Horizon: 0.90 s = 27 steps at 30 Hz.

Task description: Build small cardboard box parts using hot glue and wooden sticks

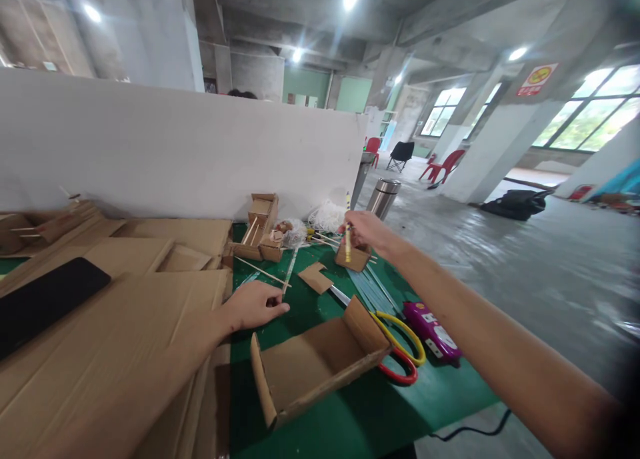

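- Right hand [367, 231]: fingers pinching a yellow patterned pencil [349, 247] upright.
- Small cardboard box [359, 260]: below those fingers.
- Left hand [256, 304]: fingers curled at a pale strip [291, 270]; gripping or not, I cannot tell.
- Thin stick [263, 272]: just beyond left fingertips.

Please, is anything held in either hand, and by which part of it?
The right hand holds a yellow pen-like stick around its middle. The left hand is at the near end of a thin strip; whether it grips this cannot be told.
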Each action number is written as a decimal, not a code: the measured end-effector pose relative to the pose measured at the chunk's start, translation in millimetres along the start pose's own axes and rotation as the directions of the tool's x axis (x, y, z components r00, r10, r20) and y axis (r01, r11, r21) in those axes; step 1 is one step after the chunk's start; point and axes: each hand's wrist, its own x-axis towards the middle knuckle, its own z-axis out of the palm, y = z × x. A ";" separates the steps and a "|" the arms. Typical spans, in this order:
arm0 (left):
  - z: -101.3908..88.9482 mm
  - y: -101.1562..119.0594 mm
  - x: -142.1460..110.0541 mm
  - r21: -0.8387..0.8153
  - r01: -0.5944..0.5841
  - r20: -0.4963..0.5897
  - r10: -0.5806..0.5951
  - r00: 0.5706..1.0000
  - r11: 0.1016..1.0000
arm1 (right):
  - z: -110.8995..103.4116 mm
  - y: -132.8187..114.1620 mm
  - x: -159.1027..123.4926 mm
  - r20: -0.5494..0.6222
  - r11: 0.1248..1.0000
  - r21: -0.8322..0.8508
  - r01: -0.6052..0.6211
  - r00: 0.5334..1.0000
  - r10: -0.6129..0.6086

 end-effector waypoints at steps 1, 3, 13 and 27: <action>0.4 -0.5 0.3 0.017 0.000 -0.035 0.000 0.999 1.000 | -6.9 -0.7 -4.4 -0.017 1.000 0.002 0.006 1.000 -0.006; 1.4 -1.2 0.8 0.043 -0.008 -0.092 0.012 0.996 0.999 | -16.6 0.5 -12.9 -0.046 0.999 -0.031 0.029 0.998 -0.031; 9.1 -7.2 1.8 0.105 0.034 -0.202 -0.012 0.979 0.994 | -20.0 58.7 -22.8 -0.140 0.849 -0.527 0.039 0.981 -0.132; 11.8 -10.3 2.8 -0.010 0.056 -0.275 -0.056 0.960 0.998 | -23.5 82.3 -15.0 -0.038 0.882 -0.386 0.270 0.951 -0.308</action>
